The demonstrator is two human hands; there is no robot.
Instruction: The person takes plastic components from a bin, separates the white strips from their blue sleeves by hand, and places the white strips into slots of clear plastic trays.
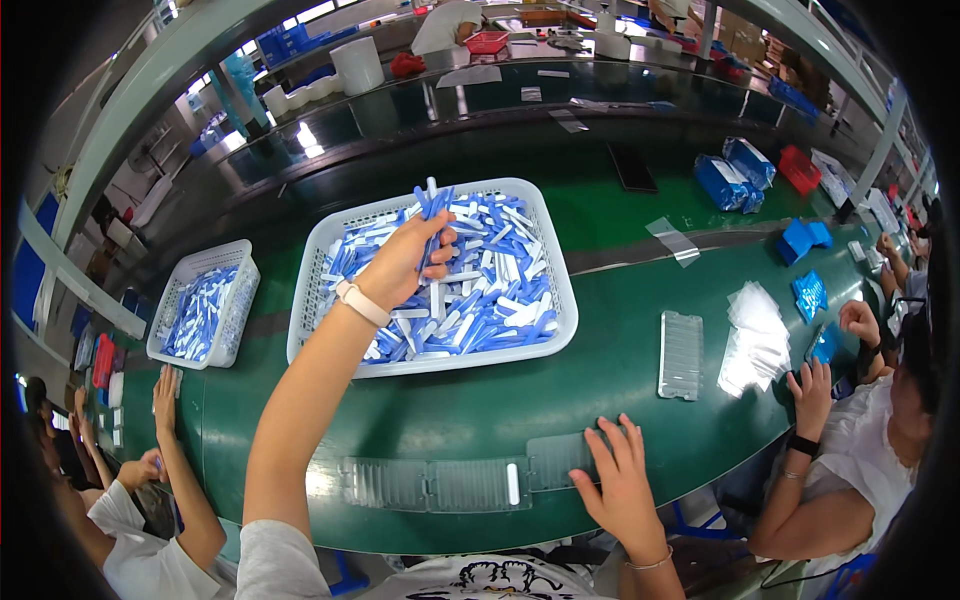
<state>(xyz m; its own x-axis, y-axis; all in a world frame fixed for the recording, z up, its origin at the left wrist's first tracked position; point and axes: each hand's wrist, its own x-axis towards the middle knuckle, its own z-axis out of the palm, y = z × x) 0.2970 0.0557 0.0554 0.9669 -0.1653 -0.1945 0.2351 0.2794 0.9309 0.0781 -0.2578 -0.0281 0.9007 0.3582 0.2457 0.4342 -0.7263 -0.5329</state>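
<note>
My left hand (412,258) is closed round several slim blue and white plastic sticks (432,200), above a white basket (573,310) heaped with more of the same. Low in front of me, my right hand (622,482) has its fingers apart, its thumb and fingertips at the right edge of a flat see-through plastic piece (555,460). Left of that piece lie two ribbed see-through trays, the middle tray (460,487) and the left tray (385,485). A single white stick (513,484) stands in the right end of the middle tray.
A smaller basket of sticks (200,310) sits at the left. Toward the right lie another ribbed tray (681,355), a stack of see-through sheets (755,340), blue packets (735,180) and a dark flat slab (632,167). Co-workers' arms reach in from left (190,490) and right (810,420).
</note>
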